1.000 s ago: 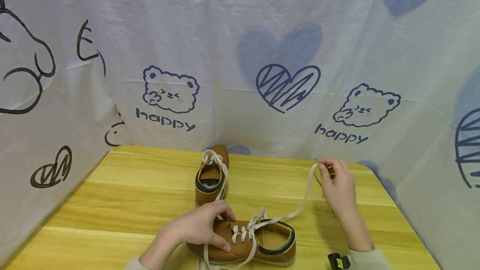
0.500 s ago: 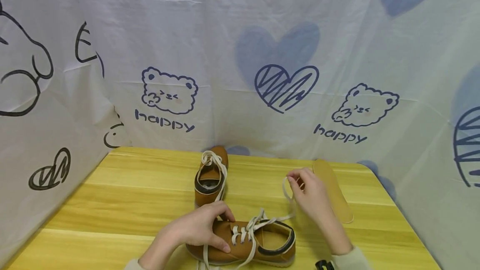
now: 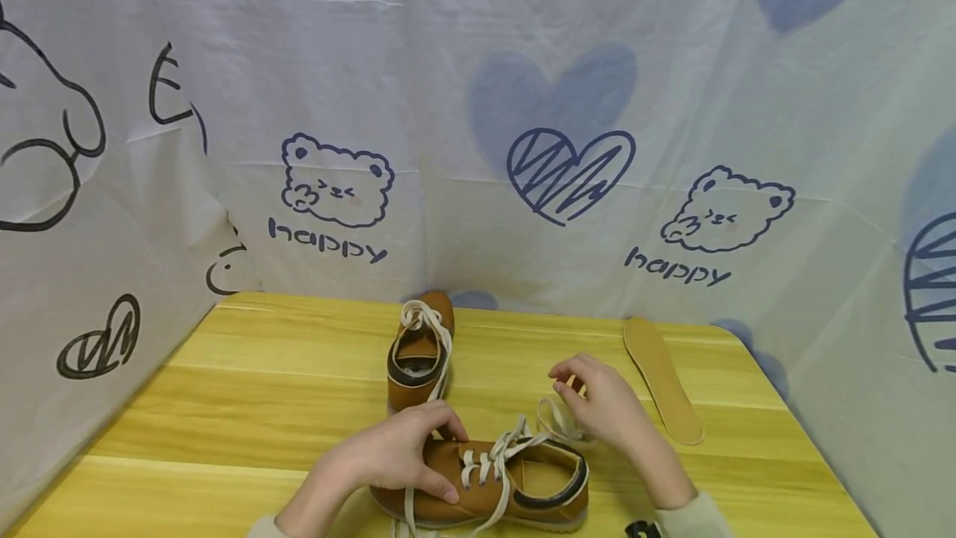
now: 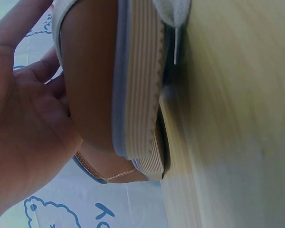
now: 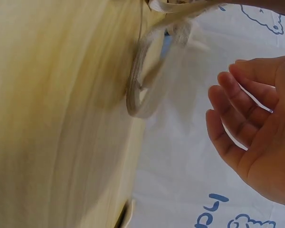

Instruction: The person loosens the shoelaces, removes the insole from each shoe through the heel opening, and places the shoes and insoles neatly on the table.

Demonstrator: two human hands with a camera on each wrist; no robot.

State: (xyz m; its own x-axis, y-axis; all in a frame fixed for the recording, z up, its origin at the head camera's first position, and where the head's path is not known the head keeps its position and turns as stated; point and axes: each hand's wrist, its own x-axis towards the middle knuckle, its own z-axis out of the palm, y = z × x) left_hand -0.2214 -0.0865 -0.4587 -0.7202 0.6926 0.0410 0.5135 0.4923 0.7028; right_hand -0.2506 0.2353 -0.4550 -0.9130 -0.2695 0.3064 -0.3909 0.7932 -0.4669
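Note:
A brown lace-up shoe (image 3: 478,506) lies near the table's front, toe to the left. My left hand (image 3: 399,448) grips it across the toe, thumb on the near side, fingers on the far side. In the left wrist view the ribbed sole (image 4: 141,85) stands beside my palm. My right hand (image 3: 607,403) hovers beyond the heel, fingers loosely bent and nothing between them. Below its fingertips, a loop of the pale shoelace (image 5: 132,95) droops by the table, clear of the hand. Another lace strand hangs over the shoe's near side.
A second brown shoe (image 3: 412,393), its pale laces loosely coiled, stands behind the first, toe away from me. A tan insole (image 3: 666,382) lies at the right of the wooden table (image 3: 246,405). A printed white curtain (image 3: 448,247) hangs along the back and sides.
My right hand has come left and down from the back right with the lace end, then let it go. The lace has slackened beside the shoe's heel. My left hand stays put.

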